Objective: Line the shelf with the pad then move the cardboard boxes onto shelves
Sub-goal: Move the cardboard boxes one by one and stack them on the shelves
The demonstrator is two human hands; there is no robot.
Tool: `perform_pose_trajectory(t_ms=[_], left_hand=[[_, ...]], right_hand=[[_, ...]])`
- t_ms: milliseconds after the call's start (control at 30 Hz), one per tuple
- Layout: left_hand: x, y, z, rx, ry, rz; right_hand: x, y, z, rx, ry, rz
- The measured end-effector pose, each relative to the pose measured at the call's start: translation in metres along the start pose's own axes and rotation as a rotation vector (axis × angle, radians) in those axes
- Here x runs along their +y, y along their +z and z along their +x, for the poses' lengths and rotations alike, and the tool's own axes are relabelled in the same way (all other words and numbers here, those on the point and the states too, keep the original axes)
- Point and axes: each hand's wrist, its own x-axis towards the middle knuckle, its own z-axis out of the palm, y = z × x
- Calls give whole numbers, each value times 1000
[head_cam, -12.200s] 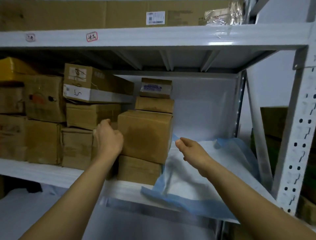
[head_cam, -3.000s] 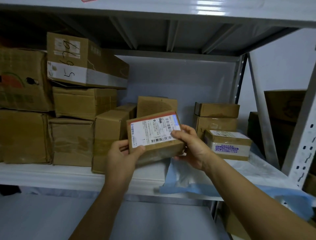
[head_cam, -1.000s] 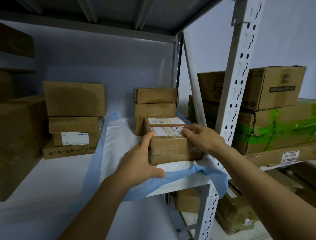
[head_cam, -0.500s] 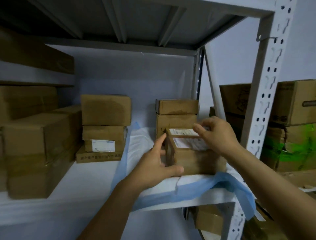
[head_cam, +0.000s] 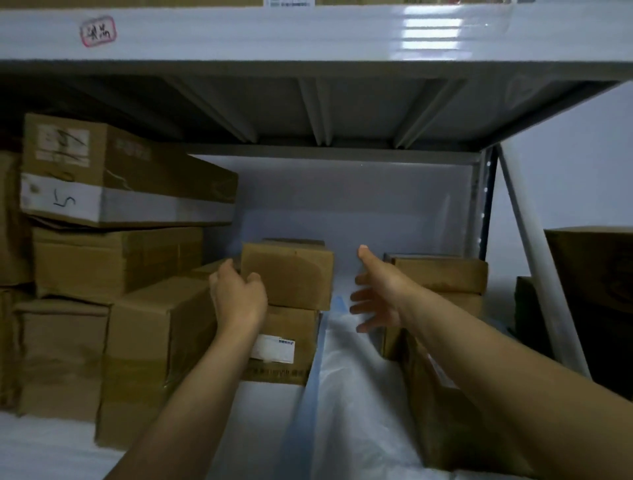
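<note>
The left hand (head_cam: 238, 298) covered the near left edge of the top box (head_cam: 291, 274), with its fingertips out of sight. Its wrist hid part of the white label (head_cam: 275, 347) lower in that stack, whose print was too small to read. The right forearm (head_cam: 486, 363) hid much of the boxes at lower right (head_cam: 435, 428). The red-bordered sticker (head_cam: 98, 31) at upper left was blurred. The top edge cut a label (head_cam: 290, 3), the right edge a dark box (head_cam: 592, 267), and the bottom edge the pad (head_cam: 346, 394).

One free lane, closed on both sides
Bare pad (head_cam: 346, 394) runs back between the middle stack (head_cam: 287, 277) and the right stack (head_cam: 442, 274); the upper shelf (head_cam: 308, 34) limits height.
</note>
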Motion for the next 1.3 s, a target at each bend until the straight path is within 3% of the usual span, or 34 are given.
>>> perform_pose_trajectory(t_ms=[333, 533, 733, 1100, 1300], left_hand=[[-14, 19, 55, -81, -1, -41], [-16, 28, 48, -104, 37, -45], [19, 31, 31, -23, 217, -134], [86, 155, 18, -559, 282, -265], [89, 210, 5, -664, 255, -284]], right_hand=[[-13, 12, 74, -35, 218, 29], [-13, 14, 88, -57, 200, -73], [-39, -9, 67, -79, 29, 189], [-80, -167, 48, 384, -179, 164], [-62, -199, 64, 510, -202, 82]])
